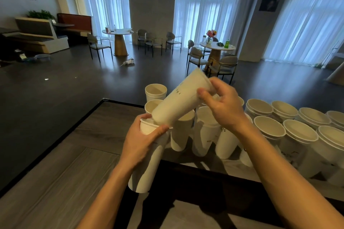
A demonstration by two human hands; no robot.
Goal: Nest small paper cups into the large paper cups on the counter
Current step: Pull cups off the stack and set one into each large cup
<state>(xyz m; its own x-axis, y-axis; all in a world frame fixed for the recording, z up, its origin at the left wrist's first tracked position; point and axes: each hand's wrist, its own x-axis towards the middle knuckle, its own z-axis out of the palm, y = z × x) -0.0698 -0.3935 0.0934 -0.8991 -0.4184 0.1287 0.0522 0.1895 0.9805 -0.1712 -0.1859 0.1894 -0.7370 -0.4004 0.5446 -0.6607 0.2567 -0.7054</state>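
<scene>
Gripping upright paper cup [144,171] in left hand [141,145], tilted paper cup [178,100] in right hand [223,109], mid-frame; insertion stage; probably needs straightening, then pushing down.

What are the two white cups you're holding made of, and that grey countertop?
The tilted cup in the right hand and the lower cup gripped by the left hand look like matte white paper, with a rolled rim and small dark print. The counter looks like grey wood or wood-look laminate, with grain and plank seams; which, I cannot tell.
</scene>
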